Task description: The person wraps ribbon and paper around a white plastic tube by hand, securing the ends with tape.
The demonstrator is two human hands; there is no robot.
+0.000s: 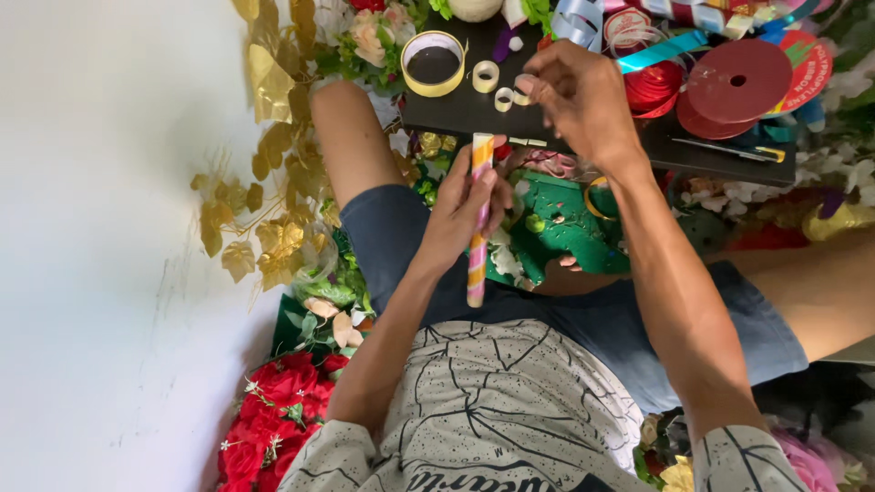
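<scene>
The striped paper tube was gripped by the left hand while tape was pinched in the right hand, which risked sticking crookedly.

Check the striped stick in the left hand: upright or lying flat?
Roughly upright. The left hand grips the striped stick mid-length, its top end near the black board, lower end over the lap.

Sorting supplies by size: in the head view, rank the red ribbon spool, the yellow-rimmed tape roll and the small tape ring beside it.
1. Red ribbon spool, largest.
2. Yellow-rimmed tape roll.
3. Small tape ring, smallest.
All lie on the same dark board at similar distance, so the order looks reliable.
</scene>
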